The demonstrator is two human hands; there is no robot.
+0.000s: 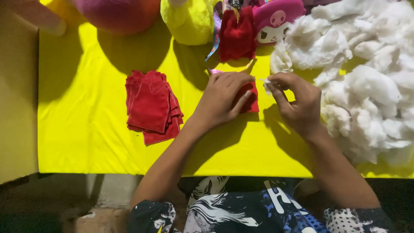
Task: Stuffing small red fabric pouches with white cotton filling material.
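My left hand [221,100] presses down on a small red fabric piece [252,102] lying on the yellow table cover [86,112], fingers curled over it. My right hand [297,101] pinches a small tuft of white stuffing [268,84] right beside the red piece's upper edge. A stack of red fabric pieces [152,106] lies to the left of my left hand. A big heap of white stuffing [366,77] fills the right side of the table, touching my right hand's outer side.
Along the far edge sit plush toys: a pink one [118,15], a yellow one [189,21], a red fabric item [237,36] and a pink toy with a printed face [276,19]. A colourful ribbon [215,39] hangs between them. The table's near edge runs just above my lap.
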